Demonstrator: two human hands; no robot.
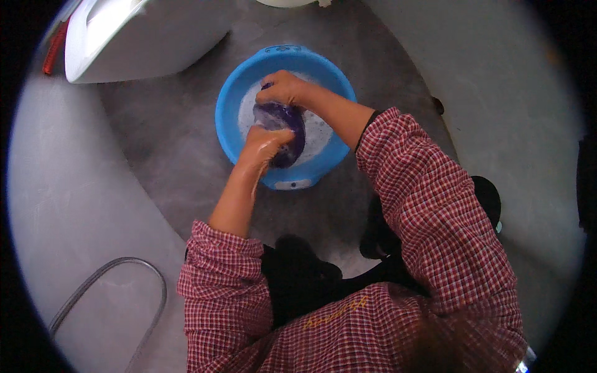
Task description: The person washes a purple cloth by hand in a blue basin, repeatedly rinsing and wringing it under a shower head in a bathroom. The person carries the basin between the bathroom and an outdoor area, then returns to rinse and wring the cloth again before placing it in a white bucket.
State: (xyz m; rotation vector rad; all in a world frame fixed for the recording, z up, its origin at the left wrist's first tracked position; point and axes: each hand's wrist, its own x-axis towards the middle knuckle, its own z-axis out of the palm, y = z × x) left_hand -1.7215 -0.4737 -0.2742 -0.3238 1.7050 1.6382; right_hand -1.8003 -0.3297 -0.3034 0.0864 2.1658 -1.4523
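A round blue plastic basin (227,118) on the grey floor holds whitish, sudsy water (318,132). Over the water is a wet dark purple cloth (295,133), with foam on its upper part. My left hand (268,144) is closed on the cloth's near part, its thumb lying across the fabric toward the right. Farther off, my right hand (283,88) grips the cloth's far end in closed fingers. The cloth stretches between both hands and bunches at the lower right. Part of it is hidden behind my left hand.
A white ceramic fixture (149,43) stands at the upper left, beside a red coiled cord (55,50). A metal hose (163,283) curves at the lower left. White walls flank the grey floor (168,155). My dark shoes (305,255) are near the basin.
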